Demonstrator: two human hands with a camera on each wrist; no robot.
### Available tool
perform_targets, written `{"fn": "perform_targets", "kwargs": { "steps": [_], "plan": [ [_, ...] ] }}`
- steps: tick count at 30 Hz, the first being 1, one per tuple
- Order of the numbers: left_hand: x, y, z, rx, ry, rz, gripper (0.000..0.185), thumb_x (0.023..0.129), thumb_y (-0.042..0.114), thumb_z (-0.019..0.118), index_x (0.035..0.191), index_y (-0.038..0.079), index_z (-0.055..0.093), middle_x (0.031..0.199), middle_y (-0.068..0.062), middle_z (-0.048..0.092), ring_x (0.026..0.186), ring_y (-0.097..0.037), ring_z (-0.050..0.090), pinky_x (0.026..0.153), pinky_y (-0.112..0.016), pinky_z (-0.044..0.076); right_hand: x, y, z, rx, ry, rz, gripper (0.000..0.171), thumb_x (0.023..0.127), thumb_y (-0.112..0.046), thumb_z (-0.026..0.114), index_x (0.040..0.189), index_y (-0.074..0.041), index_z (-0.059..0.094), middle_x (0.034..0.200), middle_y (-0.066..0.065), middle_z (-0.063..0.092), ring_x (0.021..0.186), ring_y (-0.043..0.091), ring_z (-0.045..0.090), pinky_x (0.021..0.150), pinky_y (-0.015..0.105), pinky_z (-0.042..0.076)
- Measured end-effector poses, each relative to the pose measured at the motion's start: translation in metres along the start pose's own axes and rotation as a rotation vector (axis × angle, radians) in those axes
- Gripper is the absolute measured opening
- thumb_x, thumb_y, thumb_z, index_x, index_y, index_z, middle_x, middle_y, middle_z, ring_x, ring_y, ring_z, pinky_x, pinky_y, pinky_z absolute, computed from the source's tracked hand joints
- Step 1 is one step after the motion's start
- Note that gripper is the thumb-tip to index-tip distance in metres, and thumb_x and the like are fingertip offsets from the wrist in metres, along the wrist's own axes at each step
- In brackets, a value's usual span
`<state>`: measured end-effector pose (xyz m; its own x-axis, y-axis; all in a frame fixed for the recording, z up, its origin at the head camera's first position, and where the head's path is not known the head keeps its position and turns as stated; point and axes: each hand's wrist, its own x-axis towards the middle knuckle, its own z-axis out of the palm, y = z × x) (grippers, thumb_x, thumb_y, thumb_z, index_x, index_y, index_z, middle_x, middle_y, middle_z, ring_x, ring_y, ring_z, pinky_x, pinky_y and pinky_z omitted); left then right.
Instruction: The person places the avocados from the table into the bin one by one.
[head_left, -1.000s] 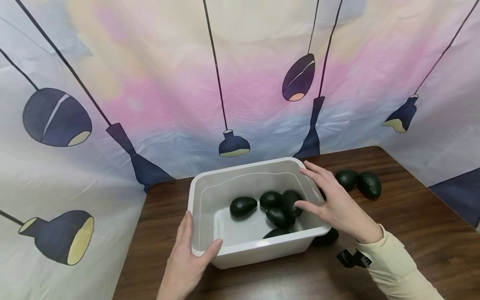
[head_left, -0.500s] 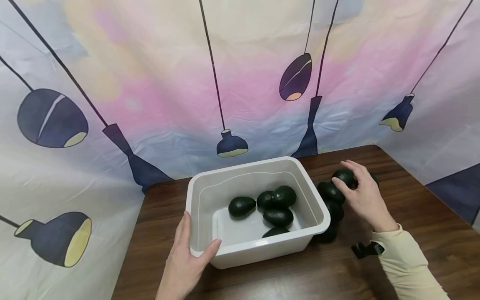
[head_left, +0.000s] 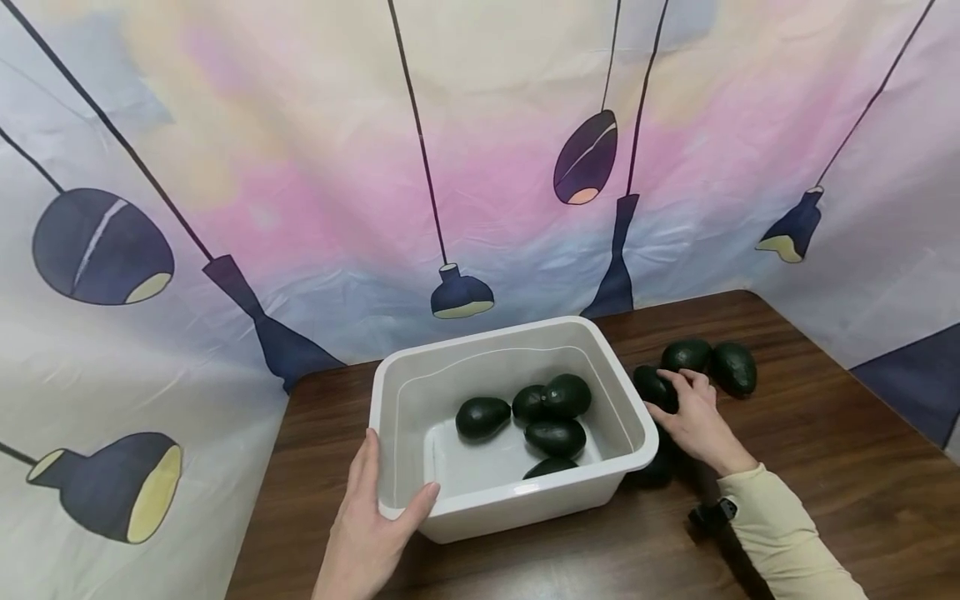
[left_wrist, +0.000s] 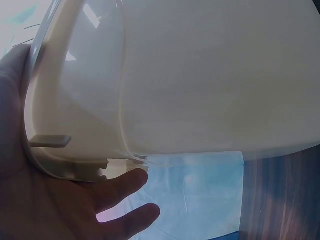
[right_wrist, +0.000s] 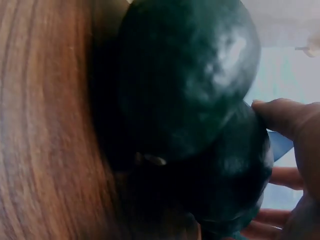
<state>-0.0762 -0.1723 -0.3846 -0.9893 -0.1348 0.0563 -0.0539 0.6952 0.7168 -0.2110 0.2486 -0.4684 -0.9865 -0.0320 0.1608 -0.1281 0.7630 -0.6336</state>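
Avocado (head_left: 654,387) right of the bin (head_left: 390,392) looks firm, smooth, roundish; right hand (head_left: 693,417) curls around its middle, left hand (head_left: 371,521) grips the bin's rim.

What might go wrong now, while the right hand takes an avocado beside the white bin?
1. The right hand curls around one avocado that lies close to other avocados on the table; lifting it might nudge them so they roll.
2. The left hand holds only one corner of the white bin, so a bump could shift it.
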Motion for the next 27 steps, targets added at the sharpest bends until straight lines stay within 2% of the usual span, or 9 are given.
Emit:
{"fn": "perform_targets", "kwargs": {
  "steps": [4,7,9,13,18,22,27],
  "plan": [
    [0.000,0.001,-0.001,-0.003,-0.012,-0.025,0.108,0.082,0.064,0.065,0.158,0.018,0.004,0.161,-0.010,0.012,0.141,-0.035,0.024,0.108,-0.057,0.028,-0.003,-0.004,0.006,-0.022,0.075,-0.017,0.059,0.089,-0.021,0.072,0.133,0.009,0.045,0.140,0.041,0.012,0.122,0.058,0.017,0.088,0.069,0.031],
    [0.001,0.001,0.000,-0.010,-0.013,-0.022,0.108,0.082,0.064,0.066,0.158,0.017,0.005,0.161,-0.010,0.013,0.141,-0.034,0.025,0.109,-0.057,0.028,-0.009,-0.009,0.009,-0.064,0.162,-0.032,0.051,0.086,-0.019,0.074,0.122,0.010,0.052,0.130,0.037,0.021,0.113,0.053,0.024,0.079,0.065,0.036],
    [0.001,0.000,0.000,-0.014,-0.010,-0.015,0.108,0.082,0.063,0.066,0.158,0.016,0.005,0.160,-0.010,0.014,0.141,-0.034,0.025,0.108,-0.056,0.028,-0.014,-0.012,0.009,-0.085,0.191,-0.033,0.042,0.085,-0.017,0.074,0.114,0.008,0.056,0.121,0.034,0.028,0.108,0.050,0.027,0.074,0.062,0.038],
    [0.002,0.000,0.001,-0.008,0.001,-0.003,0.107,0.083,0.062,0.067,0.158,0.017,0.005,0.160,-0.010,0.015,0.140,-0.035,0.027,0.107,-0.057,0.030,-0.020,-0.018,0.009,-0.071,0.128,-0.042,0.030,0.089,-0.014,0.068,0.111,0.004,0.059,0.113,0.031,0.036,0.106,0.048,0.032,0.079,0.062,0.039],
    [0.002,0.000,0.000,-0.001,0.007,0.006,0.106,0.083,0.062,0.066,0.158,0.018,0.005,0.160,-0.011,0.016,0.139,-0.036,0.028,0.107,-0.058,0.030,-0.022,-0.022,0.009,-0.045,0.038,-0.052,0.037,0.087,-0.011,0.067,0.120,0.004,0.059,0.117,0.031,0.038,0.108,0.049,0.032,0.086,0.064,0.036],
    [0.002,0.000,0.000,-0.003,-0.001,0.002,0.106,0.083,0.063,0.065,0.158,0.020,0.005,0.160,-0.010,0.015,0.139,-0.035,0.028,0.106,-0.058,0.031,-0.024,-0.022,0.011,-0.045,0.016,-0.055,0.043,0.084,-0.010,0.068,0.123,0.004,0.057,0.117,0.031,0.036,0.106,0.050,0.033,0.086,0.064,0.036],
    [0.001,-0.001,0.000,-0.004,-0.005,-0.001,0.106,0.083,0.064,0.065,0.158,0.021,0.004,0.160,-0.009,0.015,0.139,-0.035,0.028,0.107,-0.057,0.030,-0.025,-0.023,0.012,-0.040,0.029,-0.070,0.041,0.085,-0.009,0.067,0.123,0.004,0.058,0.115,0.031,0.037,0.104,0.050,0.035,0.086,0.064,0.036]
  ]
}}
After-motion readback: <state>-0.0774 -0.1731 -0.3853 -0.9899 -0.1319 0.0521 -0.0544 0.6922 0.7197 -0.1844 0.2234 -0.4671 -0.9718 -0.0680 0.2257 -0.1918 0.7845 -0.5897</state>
